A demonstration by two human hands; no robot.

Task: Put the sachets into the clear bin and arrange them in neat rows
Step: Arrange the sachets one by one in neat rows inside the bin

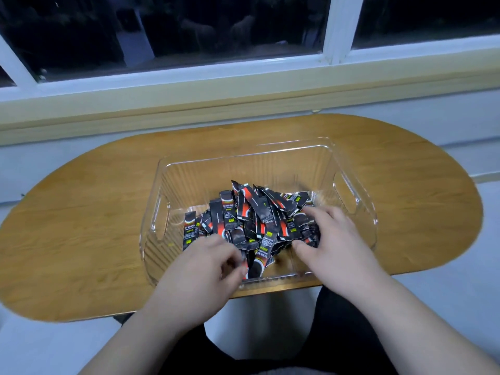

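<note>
Sachets (251, 220) are heaped in a loose pile inside the clear bin (351, 169), on its floor, nearer the front wall than the back wall. They are long and thin, mostly black, with red and white bands and small yellow-green marks. White letters are printed on them, too small to be read. They are pointed every which way and laid over each other, so no rows are seen. Some ends are stuck up above the pile.

The bin is see-through, with ribbed walls and a cut-out handle at each short end. It is set on the wooden bench (81, 212), close to the front edge.

The left hand (205, 263) is reached over the front wall of the bin. Its fingers (230, 255) are curled in at the near end of the pile, but they are blurred, so it cannot be told if a sachet is held. The right hand (330, 239) is laid on the right side of the pile inside the bin. Its fingers (313, 212) are spread wide from the thumb and pressed onto the sachets.

Behind the bin, a white window frame (335, 28) and dark glass are seen.
</note>
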